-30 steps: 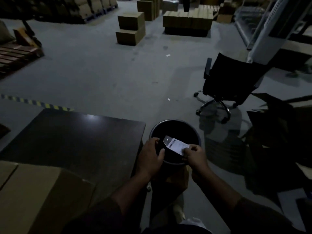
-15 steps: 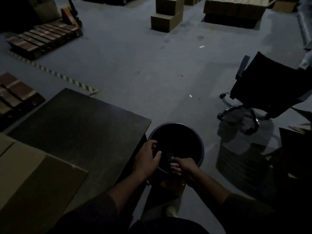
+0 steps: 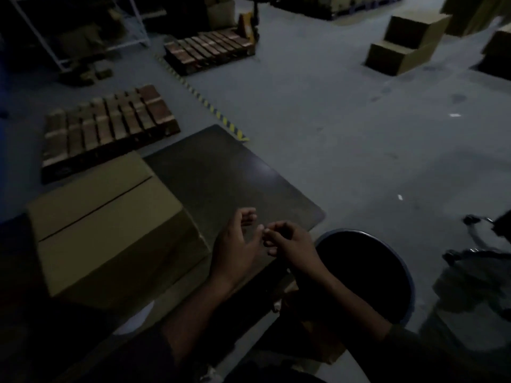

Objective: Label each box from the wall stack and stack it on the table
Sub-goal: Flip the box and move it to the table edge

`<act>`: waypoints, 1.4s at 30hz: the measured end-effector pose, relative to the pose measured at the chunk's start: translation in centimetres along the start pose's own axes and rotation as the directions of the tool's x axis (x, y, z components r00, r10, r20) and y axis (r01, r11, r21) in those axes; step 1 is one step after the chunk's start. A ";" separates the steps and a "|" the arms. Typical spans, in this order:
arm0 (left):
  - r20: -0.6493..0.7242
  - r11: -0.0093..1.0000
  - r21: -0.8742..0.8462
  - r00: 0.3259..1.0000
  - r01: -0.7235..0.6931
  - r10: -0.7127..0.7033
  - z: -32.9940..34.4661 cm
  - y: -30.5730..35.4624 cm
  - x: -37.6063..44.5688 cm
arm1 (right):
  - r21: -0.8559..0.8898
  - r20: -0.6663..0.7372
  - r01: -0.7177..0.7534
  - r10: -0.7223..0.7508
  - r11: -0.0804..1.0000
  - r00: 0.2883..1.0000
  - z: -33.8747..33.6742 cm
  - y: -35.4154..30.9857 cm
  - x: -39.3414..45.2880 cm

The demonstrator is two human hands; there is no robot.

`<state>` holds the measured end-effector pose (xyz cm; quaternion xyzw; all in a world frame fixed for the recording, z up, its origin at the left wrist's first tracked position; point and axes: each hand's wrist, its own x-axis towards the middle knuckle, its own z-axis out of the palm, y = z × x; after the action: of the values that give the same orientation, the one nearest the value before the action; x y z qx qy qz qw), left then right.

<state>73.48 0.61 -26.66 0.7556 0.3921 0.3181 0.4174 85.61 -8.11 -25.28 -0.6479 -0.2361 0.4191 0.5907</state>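
Both hands hovered together over the near corner of the dark table (image 3: 221, 172). Left hand (image 3: 235, 244) was loosely spread, palm turned inward, fingers curled and parted. Right hand (image 3: 290, 244) had its fingertips bunched just beside the left thumb; whether they pinched anything was too dim to tell. One closed cardboard box (image 3: 110, 222) sat on the table, just left of the hands, its top seam showing. Beside the table's right edge stood a round black bin (image 3: 401, 261), under the right forearm.
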 end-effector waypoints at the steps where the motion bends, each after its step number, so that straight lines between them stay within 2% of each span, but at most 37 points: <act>1: -0.058 1.000 -0.017 0.998 -0.009 0.008 -1.8 0.1 0.4 | -0.015 0.052 0.033 -0.032 0.999 0.998 1.8 -0.9 0.4; 4: -0.204 0.999 -0.034 0.979 -0.027 0.020 -7.0 -0.3 1.4 | -0.056 0.160 0.142 -0.131 0.988 0.978 7.2 -3.2 1.4; 8: -0.349 0.999 0.013 0.937 -0.031 0.033 -14.3 -1.8 3.0 | -0.079 0.238 0.246 -0.222 0.966 0.946 14.6 -5.9 2.5; 11: -0.393 0.996 0.086 0.919 0.007 0.027 -19.1 -3.9 3.8 | -0.179 0.278 0.311 -0.255 0.934 0.926 19.5 -6.7 4.0; 13: -0.389 0.987 0.151 0.921 0.062 0.001 -22.2 -5.7 4.2 | -0.317 0.302 0.381 -0.289 0.869 0.909 22.6 -6.2 5.2; 17: -0.308 0.924 0.358 0.951 0.131 -0.015 -27.4 -9.9 4.5 | -0.598 0.367 0.526 -0.377 0.605 0.850 27.3 -4.3 7.4; 19: -0.256 0.874 0.472 0.967 0.113 0.013 -29.0 -11.8 4.6 | -0.710 0.450 0.596 -0.410 0.375 0.793 28.8 -3.5 7.8; 21: -0.206 0.829 0.554 0.977 0.076 0.048 -29.5 -13.0 4.9 | -0.738 0.563 0.662 -0.422 0.129 0.710 29.7 -2.6 7.8; 22: -0.181 0.814 0.578 0.981 0.055 0.062 -29.4 -13.3 5.0 | -0.721 0.611 0.690 -0.412 0.061 0.676 29.9 -2.3 7.6; 24: -0.161 0.807 0.590 0.984 0.029 0.082 -28.9 -13.4 5.0 | -0.687 0.672 0.726 -0.380 -0.001 0.636 29.8 -2.0 7.5; 27: -0.150 0.815 0.579 0.983 -0.003 0.110 -28.8 -13.8 5.2 | -0.718 0.659 0.696 -0.356 -0.032 0.663 29.6 -2.0 7.5; 29: -0.134 0.824 0.566 0.984 -0.020 0.115 -29.1 -14.1 5.5 | -0.806 0.550 0.592 -0.392 -0.019 0.737 29.3 -2.1 7.2; 31: -0.121 0.838 0.544 0.986 -0.032 0.116 -29.5 -14.4 6.1 | -0.865 0.448 0.501 -0.445 0.003 0.775 29.2 -1.9 6.8; 35: -0.108 0.834 0.546 0.981 -0.079 0.163 -29.6 -14.8 6.4 | -0.822 0.542 0.569 -0.363 -0.038 0.758 28.2 -2.4 7.0; 36: -0.107 0.839 0.536 0.978 -0.093 0.177 -29.6 -15.0 6.6 | -0.834 0.526 0.551 -0.357 -0.037 0.772 27.6 -2.6 7.6; 39: -0.167 0.850 0.525 0.974 -0.041 0.150 -30.6 -16.5 8.5 | -0.929 0.303 0.367 -0.474 0.046 0.827 25.5 -3.0 8.1; 42: -0.273 0.871 0.459 0.961 0.175 -0.049 -32.8 -18.7 11.2 | -0.946 -0.010 0.196 -0.626 0.258 0.780 24.3 -1.7 5.2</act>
<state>46.39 29.19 -26.70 0.7642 0.5520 0.2797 0.1819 68.73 10.17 -23.84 -0.8403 -0.4678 -0.0924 0.2579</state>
